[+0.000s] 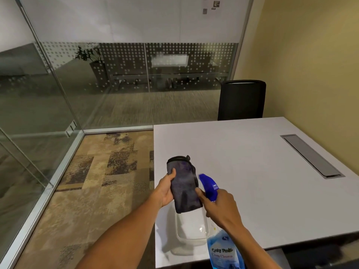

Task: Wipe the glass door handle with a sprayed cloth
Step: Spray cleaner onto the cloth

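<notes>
Cloth [184,187] pinched in left hand [165,191] fingers — spray bottle [211,189] beside it.

White table [252,171] at right, grey cable hatch [311,155] set in its top; clear plastic tub [191,230] near its front edge. Black chair [241,100] behind table, by yellow wall [310,65]. Patterned carpet [101,181] left; potted plant [93,59] beyond glass partition [174,74].

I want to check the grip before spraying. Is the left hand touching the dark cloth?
Touching. The head view shows the left hand gripping the dark cloth, with the thumb pressed across its front face and the palm behind its left edge.
</notes>
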